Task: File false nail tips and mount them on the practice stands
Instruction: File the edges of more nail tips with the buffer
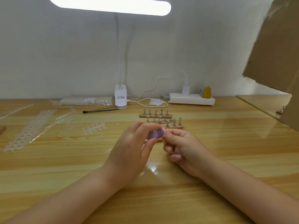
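Nail tip: pinched in the fingertips of the right hand (182, 147), just above the wooden table (210, 151); it is too small and blurred to make out clearly, and sits right against the end of the file.
Nail file: a lilac nail file (156, 133), its rounded end showing between the two hands, held by the left hand (131, 151) with thumb and fingers curled round it.
Left hand: fingers closed on the file, wrist and forearm reaching in from the lower left.
Right hand: thumb and forefinger pressed together on the tip, the other fingers curled under toward the palm.
Practice stands: three wooden strips of small metal practice stands (160, 118) just behind the hands, the holders upright in rows; whether any carries a tip I cannot tell.
Loose tips: a small cluster of clear nail tips (93, 127) on the table to the left of the hands.
Strips: a long perforated plastic strip (30, 129) lies further left, running at a slant.
Packet: a clear bag of tips (85, 101) near the wall.
Lamp: a white clip lamp (120, 98) stands behind the stands, its lit head overhead.
Power strip: a white power strip (191, 98) by the wall, to the right of the lamp, a plug and cable in it.
Cardboard: a brown cardboard sheet (275, 54) fills the upper right.
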Demonstrator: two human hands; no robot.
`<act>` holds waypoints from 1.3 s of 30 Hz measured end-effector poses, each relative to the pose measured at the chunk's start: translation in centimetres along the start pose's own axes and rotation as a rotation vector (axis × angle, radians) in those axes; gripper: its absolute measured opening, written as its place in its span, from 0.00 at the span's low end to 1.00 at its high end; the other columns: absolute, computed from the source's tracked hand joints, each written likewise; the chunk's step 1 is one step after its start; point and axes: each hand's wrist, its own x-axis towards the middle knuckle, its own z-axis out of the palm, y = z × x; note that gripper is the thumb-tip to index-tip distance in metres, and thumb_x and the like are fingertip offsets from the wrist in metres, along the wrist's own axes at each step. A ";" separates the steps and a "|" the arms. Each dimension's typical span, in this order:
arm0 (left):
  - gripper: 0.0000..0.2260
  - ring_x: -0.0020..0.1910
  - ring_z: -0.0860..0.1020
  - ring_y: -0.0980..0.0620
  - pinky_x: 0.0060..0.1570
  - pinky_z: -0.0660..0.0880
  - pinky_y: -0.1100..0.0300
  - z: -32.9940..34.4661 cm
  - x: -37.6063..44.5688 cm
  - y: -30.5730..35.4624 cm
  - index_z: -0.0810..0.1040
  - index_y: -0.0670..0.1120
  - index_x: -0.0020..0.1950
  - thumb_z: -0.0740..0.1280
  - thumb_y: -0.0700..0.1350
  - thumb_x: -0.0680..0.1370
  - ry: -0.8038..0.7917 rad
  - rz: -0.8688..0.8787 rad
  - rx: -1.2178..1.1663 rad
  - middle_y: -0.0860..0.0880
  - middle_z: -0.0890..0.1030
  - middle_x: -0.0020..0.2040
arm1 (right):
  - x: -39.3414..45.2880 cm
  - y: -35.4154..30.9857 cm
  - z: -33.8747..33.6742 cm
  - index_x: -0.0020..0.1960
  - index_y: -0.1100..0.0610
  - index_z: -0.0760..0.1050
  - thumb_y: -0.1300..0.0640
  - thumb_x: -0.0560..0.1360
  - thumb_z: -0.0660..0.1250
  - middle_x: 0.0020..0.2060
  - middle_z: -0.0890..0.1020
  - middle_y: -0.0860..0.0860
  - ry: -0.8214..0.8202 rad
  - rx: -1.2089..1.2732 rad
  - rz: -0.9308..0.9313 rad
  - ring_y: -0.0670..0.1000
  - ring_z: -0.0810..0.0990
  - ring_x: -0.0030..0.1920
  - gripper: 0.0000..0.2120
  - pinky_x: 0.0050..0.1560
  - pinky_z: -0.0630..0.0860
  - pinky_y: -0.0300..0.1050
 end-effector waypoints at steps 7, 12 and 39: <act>0.12 0.44 0.74 0.56 0.45 0.77 0.55 -0.3 0.1 -0.4 0.76 0.44 0.60 0.67 0.37 0.77 0.024 0.007 0.078 0.47 0.78 0.50 | 0.0 -0.2 0.0 0.36 0.57 0.79 0.57 0.71 0.66 0.31 0.73 0.50 -0.048 0.058 0.053 0.45 0.69 0.28 0.07 0.18 0.62 0.33; 0.10 0.44 0.79 0.48 0.40 0.78 0.51 -0.2 0.3 0.4 0.70 0.51 0.59 0.60 0.44 0.78 -0.018 0.132 0.030 0.44 0.79 0.52 | 0.1 0.1 -0.2 0.46 0.57 0.74 0.56 0.71 0.66 0.32 0.75 0.49 -0.089 0.035 0.003 0.44 0.70 0.28 0.06 0.20 0.62 0.33; 0.12 0.43 0.75 0.56 0.44 0.76 0.53 -0.5 0.2 -0.3 0.71 0.50 0.62 0.60 0.44 0.79 0.007 0.030 0.038 0.48 0.78 0.54 | -0.2 -0.1 -0.1 0.41 0.56 0.78 0.56 0.72 0.66 0.31 0.70 0.50 -0.079 -0.042 -0.037 0.45 0.67 0.27 0.04 0.22 0.59 0.34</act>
